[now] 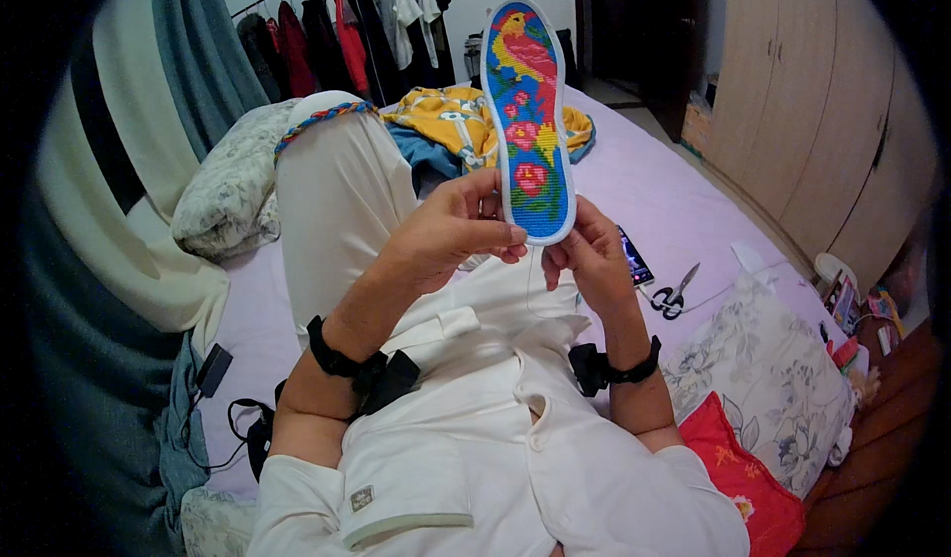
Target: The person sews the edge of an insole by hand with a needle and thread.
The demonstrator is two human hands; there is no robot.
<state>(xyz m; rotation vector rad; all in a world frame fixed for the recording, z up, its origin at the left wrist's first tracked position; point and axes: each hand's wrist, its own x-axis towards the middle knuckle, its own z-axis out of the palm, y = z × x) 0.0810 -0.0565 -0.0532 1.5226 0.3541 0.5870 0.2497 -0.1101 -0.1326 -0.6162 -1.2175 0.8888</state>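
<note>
An embroidered insole [530,131] stands upright before me, its blue face stitched with a red and yellow bird and pink flowers, edged in white. My left hand [461,222] pinches its lower left edge, the thumb lying on the blue stitching near the heel. At the lower right edge, my right hand [587,253] grips the heel end, its fingers partly hidden behind the insole. A thin pale thread [529,285] hangs from the heel end between my hands. Black straps with small devices circle both forearms.
On the lilac bed sheet [644,176] lie black-handled scissors [676,294] and a phone [634,258], right of my hands. A braided cord [322,121] rests over my raised knee. Beyond are a yellow patterned cloth [446,126] and a clothes rack [347,32]. A red cloth [743,478] lies near my right elbow.
</note>
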